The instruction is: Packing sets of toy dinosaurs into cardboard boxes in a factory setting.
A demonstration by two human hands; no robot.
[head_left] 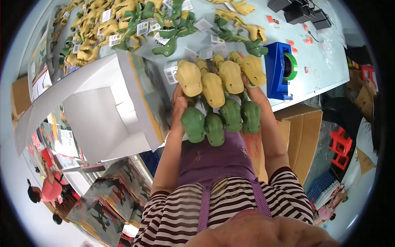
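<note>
A bunch of toy dinosaurs is held up between my two hands, at the table's near edge. The yellow dinosaurs [214,90] are in the upper row, with the green dinosaurs [214,128] below them, heads toward me. My left hand [179,101] grips the bunch from its left side, fingers partly hidden behind the toys. On the other side my right hand [254,91] closes on it, fingertips mostly covered by a yellow head. White tags hang behind the heads. An open printed carton [98,111], its inside pale grey, stands just left of my left hand.
More yellow and green toy dinosaurs [88,51] lie heaped across the table's far left. A blue tape dispenser [275,70] with green tape stands right of my right hand. A brown cardboard box [306,140] is below the table's right edge. Printed cartons [105,206] stack at lower left.
</note>
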